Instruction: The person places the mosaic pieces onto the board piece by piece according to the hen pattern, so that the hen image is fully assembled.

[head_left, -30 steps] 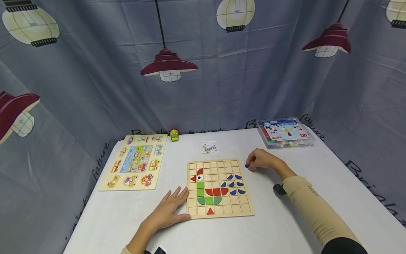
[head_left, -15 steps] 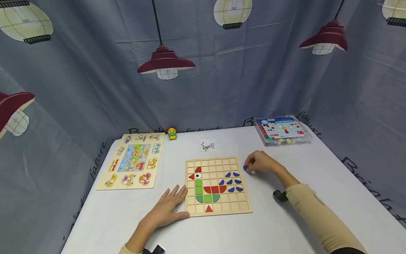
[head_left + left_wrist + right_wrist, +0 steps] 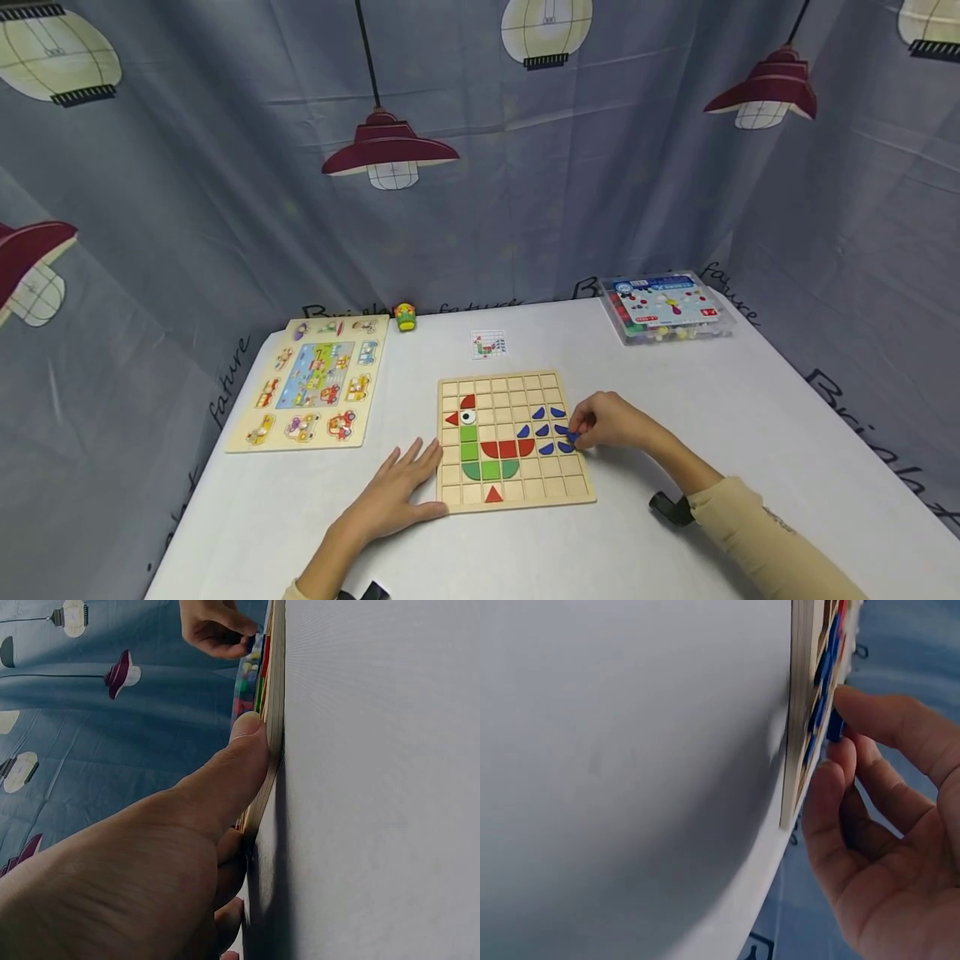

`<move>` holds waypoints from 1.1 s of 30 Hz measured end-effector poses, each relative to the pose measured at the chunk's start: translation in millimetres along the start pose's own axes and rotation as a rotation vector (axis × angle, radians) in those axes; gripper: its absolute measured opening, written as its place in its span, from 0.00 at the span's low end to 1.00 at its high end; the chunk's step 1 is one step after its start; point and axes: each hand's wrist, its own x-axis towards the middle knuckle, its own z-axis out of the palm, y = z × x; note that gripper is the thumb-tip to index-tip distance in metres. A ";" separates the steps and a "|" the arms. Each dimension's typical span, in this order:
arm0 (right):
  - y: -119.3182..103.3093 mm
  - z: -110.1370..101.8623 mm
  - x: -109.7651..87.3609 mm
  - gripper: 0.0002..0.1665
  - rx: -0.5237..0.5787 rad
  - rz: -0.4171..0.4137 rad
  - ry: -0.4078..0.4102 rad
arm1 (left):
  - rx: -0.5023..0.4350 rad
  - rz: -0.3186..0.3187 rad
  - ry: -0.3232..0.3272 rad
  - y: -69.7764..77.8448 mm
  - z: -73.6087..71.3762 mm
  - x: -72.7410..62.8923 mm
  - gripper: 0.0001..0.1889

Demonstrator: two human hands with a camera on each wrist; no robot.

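Observation:
A square wooden grid board [image 3: 504,417] lies on the table, with red, green and blue pieces laid out in its cells as a bird shape. My left hand [image 3: 397,490] is spread flat at the board's left side; in the left wrist view its thumb [image 3: 246,735] touches the board's edge. Over the board's right edge, my right hand [image 3: 611,422] pinches a small blue curved piece [image 3: 573,436] between thumb and fingertips. In the right wrist view this blue piece [image 3: 835,724] is just off the board's surface. Several similar blue pieces [image 3: 542,431] sit in cells beside it.
Behind the board lies a small printed card [image 3: 489,344] showing a bird pattern. A vehicle puzzle board [image 3: 251,398] is at the left, with a small green-and-yellow toy [image 3: 406,317] near it. A clear plastic case [image 3: 667,308] stands back right.
My right hand has moved toward me and left, carrying the blue piece from beside the board to above its right edge. My left hand stays at the board. The head view shifts slightly.

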 end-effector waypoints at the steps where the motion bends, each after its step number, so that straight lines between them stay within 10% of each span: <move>1: -1.0 2.2 -2.7 0.08 0.003 0.002 0.002 | -0.001 -0.001 -0.001 0.0 0.1 0.1 0.48; 33: -18.2 29.8 -27.3 0.11 0.029 0.061 0.038 | -0.009 0.006 0.008 2.1 0.8 -2.8 0.48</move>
